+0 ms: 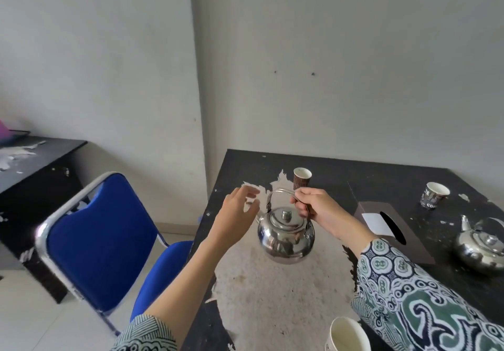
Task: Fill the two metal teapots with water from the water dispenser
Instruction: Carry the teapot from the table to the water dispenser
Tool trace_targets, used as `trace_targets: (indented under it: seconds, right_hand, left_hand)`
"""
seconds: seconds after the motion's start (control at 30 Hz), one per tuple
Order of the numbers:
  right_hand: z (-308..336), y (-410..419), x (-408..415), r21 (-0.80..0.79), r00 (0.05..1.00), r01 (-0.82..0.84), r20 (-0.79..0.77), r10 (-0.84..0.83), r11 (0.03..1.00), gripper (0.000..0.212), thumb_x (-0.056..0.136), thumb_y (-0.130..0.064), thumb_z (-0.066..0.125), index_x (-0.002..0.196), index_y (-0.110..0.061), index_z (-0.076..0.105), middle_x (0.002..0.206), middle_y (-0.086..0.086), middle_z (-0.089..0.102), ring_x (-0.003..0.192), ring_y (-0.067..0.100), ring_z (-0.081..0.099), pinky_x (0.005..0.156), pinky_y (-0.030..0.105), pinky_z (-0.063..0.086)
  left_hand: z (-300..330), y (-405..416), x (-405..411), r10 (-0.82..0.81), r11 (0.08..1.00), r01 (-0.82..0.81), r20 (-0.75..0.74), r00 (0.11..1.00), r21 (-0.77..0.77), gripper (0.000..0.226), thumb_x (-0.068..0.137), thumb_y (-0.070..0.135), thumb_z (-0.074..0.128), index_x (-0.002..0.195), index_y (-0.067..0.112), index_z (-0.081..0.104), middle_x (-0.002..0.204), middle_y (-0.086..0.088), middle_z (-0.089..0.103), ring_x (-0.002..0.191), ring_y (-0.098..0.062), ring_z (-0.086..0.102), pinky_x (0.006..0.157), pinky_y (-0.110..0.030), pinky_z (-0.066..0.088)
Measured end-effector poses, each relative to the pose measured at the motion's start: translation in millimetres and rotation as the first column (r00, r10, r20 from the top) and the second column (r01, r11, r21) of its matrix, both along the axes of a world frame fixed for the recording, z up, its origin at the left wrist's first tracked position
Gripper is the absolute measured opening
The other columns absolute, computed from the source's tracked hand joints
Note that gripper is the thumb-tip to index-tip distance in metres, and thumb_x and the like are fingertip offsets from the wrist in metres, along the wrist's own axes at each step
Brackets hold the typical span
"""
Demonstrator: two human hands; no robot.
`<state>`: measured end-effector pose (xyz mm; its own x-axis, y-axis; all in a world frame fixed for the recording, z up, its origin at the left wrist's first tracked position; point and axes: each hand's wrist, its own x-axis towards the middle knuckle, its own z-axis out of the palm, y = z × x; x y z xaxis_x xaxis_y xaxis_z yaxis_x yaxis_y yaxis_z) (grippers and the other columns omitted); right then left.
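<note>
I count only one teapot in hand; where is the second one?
The second metal teapot stands on the black table at the far right edge, beside the tissue box.

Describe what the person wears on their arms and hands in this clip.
Both hands are bare: no gloves, rings or watch show on the left hand or right hand. The right sleeve is a green, navy and white batik print reaching near the wrist. The left sleeve, with similar striped patterning, sits back by the elbow.

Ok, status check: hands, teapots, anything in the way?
Right hand shut on first teapot handle, lid on. Left hand open beside it. Second teapot on table, right. Blue chair on the left; no dispenser in view.
</note>
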<state>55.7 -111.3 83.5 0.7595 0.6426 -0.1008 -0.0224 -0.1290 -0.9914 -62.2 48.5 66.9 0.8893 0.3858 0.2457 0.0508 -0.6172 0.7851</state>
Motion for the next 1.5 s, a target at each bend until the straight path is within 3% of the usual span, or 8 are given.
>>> trace_targets:
  seconds: [0.17, 0.3, 0.5, 0.6, 0.73, 1.03, 1.27, 1.5]
  right_hand:
    - [59.6, 10.2, -47.8, -0.004, 0.962, -0.261, 0.086, 0.261, 0.965, 0.030, 0.095, -0.013, 0.041, 0.070, -0.007, 0.057, 0.048, -0.008, 0.041, 0.048, 0.006, 0.035, 0.052, 0.019, 0.030]
    - [92.9, 23.2, -82.0, 0.008, 0.886, -0.451, 0.120, 0.447, 0.892, 0.031, 0.094, -0.015, 0.042, 0.068, -0.010, 0.057, 0.051, -0.008, 0.039, 0.050, 0.005, 0.034, 0.052, 0.018, 0.028]
    - [103.6, 59.5, -134.4, 0.044, 0.807, -0.577, 0.186, 0.561, 0.815, 0.030, 0.094, -0.018, 0.042, 0.070, -0.011, 0.056, 0.054, -0.004, 0.035, 0.051, 0.006, 0.030, 0.054, 0.020, 0.026]
    - [102.8, 83.9, -159.1, 0.039, 0.753, -0.646, 0.194, 0.629, 0.762, 0.030, 0.095, -0.015, 0.040, 0.070, -0.008, 0.055, 0.052, -0.007, 0.037, 0.049, 0.005, 0.030, 0.050, 0.017, 0.027]
    - [103.1, 137.6, -196.4, -0.003, 0.657, -0.738, 0.227, 0.719, 0.675, 0.030, 0.094, -0.014, 0.041, 0.070, -0.012, 0.059, 0.067, 0.006, 0.034, 0.054, 0.007, 0.030, 0.054, 0.021, 0.026]
    - [108.9, 301.3, -330.5, -0.040, 0.387, -0.910, 0.276, 0.880, 0.413, 0.026, 0.091, -0.025, 0.046, 0.075, -0.015, 0.064, 0.055, -0.003, 0.039, 0.052, 0.007, 0.034, 0.053, 0.014, 0.035]
    - [115.2, 435.4, -455.5, -0.089, 0.210, -0.964, 0.327, 0.921, 0.251, 0.021, 0.088, -0.024, 0.048, 0.078, -0.008, 0.059, 0.052, -0.012, 0.044, 0.050, 0.005, 0.037, 0.052, 0.015, 0.033]
    - [102.9, 557.8, -527.8, -0.170, 0.110, -0.969, 0.350, 0.930, 0.179, 0.016, 0.085, -0.029, 0.054, 0.079, -0.017, 0.064, 0.061, -0.007, 0.052, 0.055, 0.006, 0.043, 0.053, 0.015, 0.037]
  left_hand:
    - [46.3, 0.5, -43.1, 0.031, 0.997, -0.023, 0.116, 0.993, -0.072, 0.025, 0.098, 0.025, 0.041, 0.117, 0.016, 0.055, 0.116, -0.002, 0.060, 0.105, -0.013, 0.055, 0.091, -0.025, 0.044]
    - [66.9, 1.1, -79.8, 0.030, 0.991, -0.005, 0.183, 0.983, -0.135, 0.026, 0.100, 0.025, 0.035, 0.103, 0.018, 0.059, 0.092, 0.003, 0.067, 0.083, 0.009, 0.059, 0.074, -0.004, 0.042]
    - [79.0, 17.2, -145.5, 0.128, 0.965, -0.049, 0.301, 0.945, -0.257, 0.038, 0.100, 0.024, 0.035, 0.076, 0.017, 0.063, 0.057, 0.008, 0.061, 0.057, -0.004, 0.056, 0.063, -0.015, 0.048]
    - [82.8, 34.7, -180.0, 0.176, 0.967, -0.120, 0.252, 0.951, -0.224, 0.038, 0.100, 0.023, 0.036, 0.071, 0.019, 0.061, 0.050, 0.009, 0.058, 0.048, -0.009, 0.046, 0.053, -0.022, 0.040]
    - [85.6, 69.5, -233.7, 0.237, 0.957, -0.191, 0.209, 0.949, -0.217, 0.039, 0.100, 0.022, 0.036, 0.067, 0.016, 0.056, 0.042, 0.008, 0.047, 0.039, -0.007, 0.037, 0.044, -0.020, 0.032]
    - [106.3, 211.6, -396.8, 0.365, 0.925, -0.340, 0.150, 0.919, -0.170, 0.043, 0.099, 0.025, 0.040, 0.058, 0.015, 0.046, 0.038, 0.012, 0.042, 0.035, -0.001, 0.033, 0.040, -0.010, 0.029]
    - [111.0, 339.2, -527.7, 0.457, 0.882, -0.438, 0.084, 0.886, -0.174, 0.046, 0.097, 0.030, 0.042, 0.053, 0.017, 0.045, 0.039, 0.011, 0.041, 0.037, -0.004, 0.034, 0.043, -0.017, 0.031]
    - [92.4, 437.5, -604.3, 0.561, 0.819, -0.537, 0.083, 0.824, -0.201, 0.051, 0.098, 0.028, 0.042, 0.049, 0.014, 0.043, 0.033, 0.010, 0.037, 0.032, -0.003, 0.031, 0.037, -0.011, 0.029]
